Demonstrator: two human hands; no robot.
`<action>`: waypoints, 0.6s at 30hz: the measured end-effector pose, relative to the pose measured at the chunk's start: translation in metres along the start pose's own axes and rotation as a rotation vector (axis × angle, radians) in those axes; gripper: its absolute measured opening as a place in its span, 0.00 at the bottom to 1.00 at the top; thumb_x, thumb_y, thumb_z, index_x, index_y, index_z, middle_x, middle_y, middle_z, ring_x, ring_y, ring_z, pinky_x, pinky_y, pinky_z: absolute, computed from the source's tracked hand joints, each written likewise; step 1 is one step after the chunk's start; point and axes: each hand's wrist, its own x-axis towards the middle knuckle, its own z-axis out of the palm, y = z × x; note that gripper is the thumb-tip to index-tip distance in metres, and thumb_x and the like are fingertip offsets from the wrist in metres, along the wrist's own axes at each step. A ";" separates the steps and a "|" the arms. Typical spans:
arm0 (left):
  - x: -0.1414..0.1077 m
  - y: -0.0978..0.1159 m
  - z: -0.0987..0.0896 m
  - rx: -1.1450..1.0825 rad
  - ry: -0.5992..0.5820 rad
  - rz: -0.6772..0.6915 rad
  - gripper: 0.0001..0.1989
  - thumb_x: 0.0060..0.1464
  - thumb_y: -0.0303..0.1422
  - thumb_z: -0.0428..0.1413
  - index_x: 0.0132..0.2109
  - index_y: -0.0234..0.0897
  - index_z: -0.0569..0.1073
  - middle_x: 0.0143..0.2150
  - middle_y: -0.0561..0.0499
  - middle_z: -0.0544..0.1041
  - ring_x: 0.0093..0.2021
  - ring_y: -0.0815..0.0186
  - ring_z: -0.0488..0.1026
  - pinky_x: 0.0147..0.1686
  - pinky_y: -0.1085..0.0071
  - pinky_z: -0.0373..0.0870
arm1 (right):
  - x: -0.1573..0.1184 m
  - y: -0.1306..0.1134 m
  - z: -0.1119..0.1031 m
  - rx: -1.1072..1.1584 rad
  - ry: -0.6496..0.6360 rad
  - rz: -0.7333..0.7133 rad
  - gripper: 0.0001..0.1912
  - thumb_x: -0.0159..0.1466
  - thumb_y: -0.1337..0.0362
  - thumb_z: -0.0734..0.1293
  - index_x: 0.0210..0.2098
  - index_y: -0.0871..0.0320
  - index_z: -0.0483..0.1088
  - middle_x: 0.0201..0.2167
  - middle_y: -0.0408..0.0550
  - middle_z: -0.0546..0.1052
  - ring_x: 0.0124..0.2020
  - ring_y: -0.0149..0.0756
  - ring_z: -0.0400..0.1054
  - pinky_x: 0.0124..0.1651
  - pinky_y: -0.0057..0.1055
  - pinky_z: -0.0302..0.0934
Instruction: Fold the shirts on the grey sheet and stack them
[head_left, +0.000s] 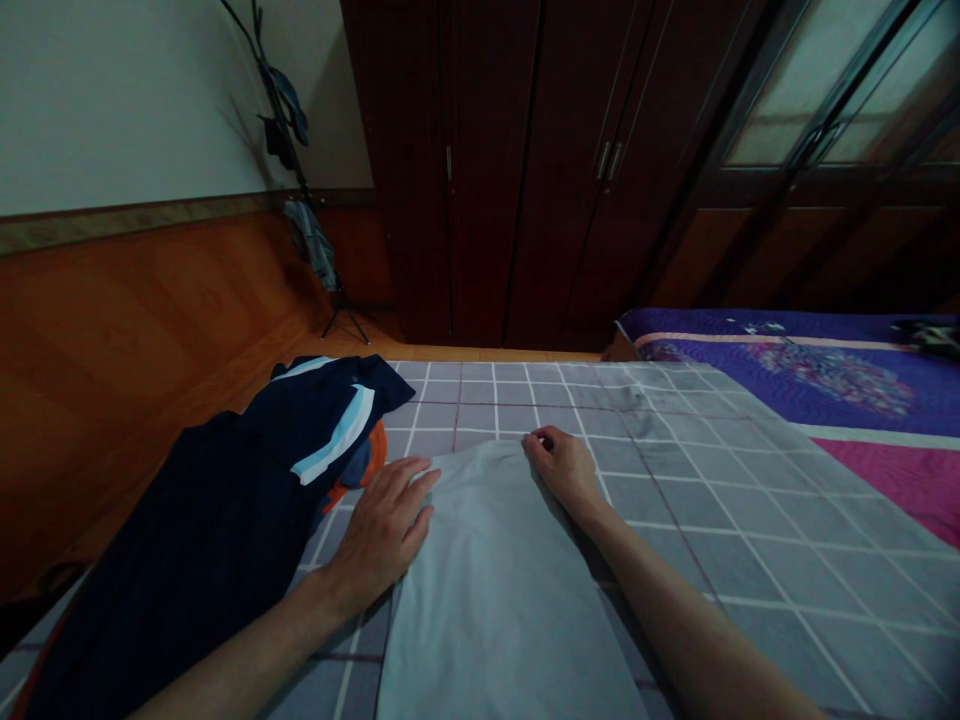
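A pale, whitish piece of cloth [502,600] lies flat on the checked bed, its near end running out of view at the bottom. Its kind as a garment cannot be made out. My left hand [386,515] rests along the far left edge of this cloth with the fingers stretched out. At the far right corner, my right hand [561,465] has its fingers curled in and pinches the cloth's edge. Left of my left hand lies a dark navy garment [225,500] with white and light-blue stripes. Orange and blue fabric [367,462] shows from beneath it.
The grey checked bedsheet [697,500] spreads under everything. A second bed with a purple and pink cover [840,375] adjoins at the right. Beyond stand a dark red wardrobe [487,180] and a coat rack [289,130] with hanging items. An orange-panelled wall [135,300] is at the left.
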 end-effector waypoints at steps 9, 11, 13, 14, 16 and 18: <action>-0.009 -0.002 0.022 0.143 -0.350 0.119 0.26 0.64 0.41 0.44 0.66 0.41 0.55 0.68 0.46 0.54 0.68 0.53 0.48 0.62 0.48 0.51 | -0.028 -0.029 0.001 -0.240 -0.095 -0.624 0.10 0.65 0.65 0.61 0.40 0.58 0.74 0.42 0.53 0.75 0.45 0.43 0.67 0.48 0.37 0.60; -0.008 -0.002 0.019 0.137 -0.358 0.117 0.27 0.64 0.43 0.42 0.67 0.42 0.52 0.69 0.47 0.50 0.69 0.54 0.44 0.64 0.48 0.47 | -0.031 -0.032 0.004 -0.286 -0.079 -0.636 0.14 0.65 0.65 0.61 0.48 0.60 0.71 0.53 0.58 0.70 0.53 0.48 0.62 0.55 0.43 0.56; -0.007 -0.001 0.016 0.128 -0.368 0.117 0.28 0.64 0.45 0.41 0.67 0.42 0.51 0.70 0.47 0.47 0.69 0.54 0.41 0.64 0.47 0.44 | -0.034 -0.033 0.007 -0.290 -0.088 -0.683 0.22 0.66 0.62 0.60 0.58 0.61 0.63 0.62 0.59 0.60 0.62 0.51 0.53 0.61 0.47 0.49; -0.007 -0.001 0.015 0.120 -0.382 0.110 0.29 0.64 0.46 0.41 0.68 0.42 0.51 0.70 0.47 0.47 0.69 0.53 0.40 0.64 0.46 0.43 | -0.035 -0.033 0.009 -0.285 -0.122 -0.714 0.25 0.67 0.59 0.59 0.61 0.61 0.59 0.64 0.58 0.57 0.64 0.51 0.49 0.62 0.48 0.47; -0.007 -0.001 0.015 0.101 -0.422 0.083 0.31 0.63 0.49 0.40 0.68 0.41 0.50 0.70 0.46 0.47 0.69 0.51 0.39 0.64 0.45 0.43 | -0.037 -0.032 0.013 -0.286 -0.213 -0.741 0.30 0.67 0.52 0.58 0.64 0.62 0.55 0.65 0.58 0.55 0.65 0.51 0.47 0.64 0.49 0.44; -0.007 -0.002 0.015 0.086 -0.451 0.059 0.31 0.63 0.49 0.40 0.68 0.40 0.50 0.70 0.45 0.47 0.69 0.50 0.39 0.64 0.45 0.43 | -0.036 -0.029 0.016 -0.307 -0.276 -0.716 0.35 0.66 0.47 0.57 0.64 0.63 0.54 0.65 0.59 0.55 0.65 0.52 0.47 0.64 0.50 0.44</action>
